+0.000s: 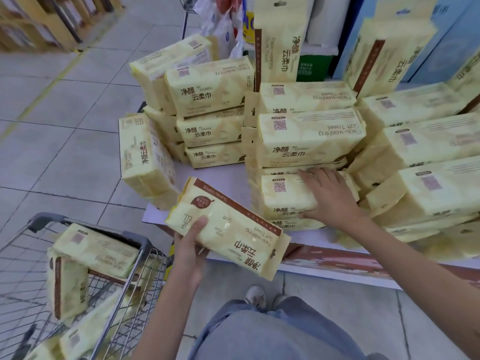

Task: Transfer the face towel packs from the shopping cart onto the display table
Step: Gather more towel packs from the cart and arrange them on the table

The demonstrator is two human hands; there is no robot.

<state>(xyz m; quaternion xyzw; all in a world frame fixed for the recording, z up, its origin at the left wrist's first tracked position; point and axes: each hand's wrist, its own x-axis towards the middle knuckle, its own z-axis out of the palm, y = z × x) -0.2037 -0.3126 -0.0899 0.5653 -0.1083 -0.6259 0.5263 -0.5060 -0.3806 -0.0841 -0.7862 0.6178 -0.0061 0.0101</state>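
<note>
My left hand (191, 249) grips a yellow face towel pack (231, 227) by its near end, holding it above the front edge of the display table (324, 242). My right hand (328, 196) lies over another pack (283, 197) in a low stack on the table, fingers spread across its top and thumb at its front. Several more packs are stacked on the table (311, 136). The shopping cart (135, 245) at lower left still holds several packs (96, 249).
Upright packs (279, 40) and blue boxes (446, 35) stand behind the stacks. One pack (145, 154) leans on its end at the table's left edge. Tiled floor lies to the left. My legs and shoes (257, 297) are below, close to the table.
</note>
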